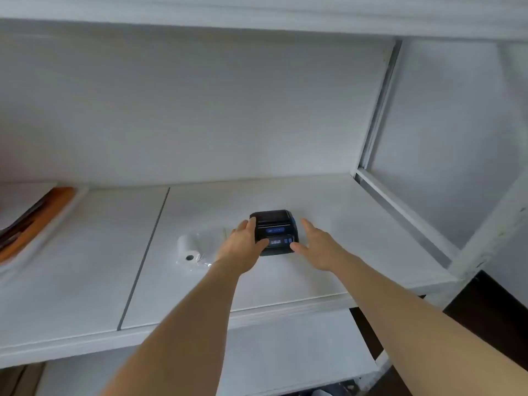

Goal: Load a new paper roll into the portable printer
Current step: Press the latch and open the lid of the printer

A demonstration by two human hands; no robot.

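A small black portable printer (pixel 275 228) with blue buttons and a lit display sits on a white shelf (pixel 285 287), lid closed. My left hand (pixel 241 247) rests against its left side, thumb on the front edge. My right hand (pixel 317 244) is spread just right of it, thumb tip at the front right corner, fingers apart. A white paper roll (pixel 188 247) in clear plastic wrap lies on the shelf left of my left hand.
An orange and dark flat object (pixel 34 215) lies on a white tray at the far left. A white metal frame post (pixel 377 110) and rail bound the shelf on the right. Another shelf runs overhead, and one below.
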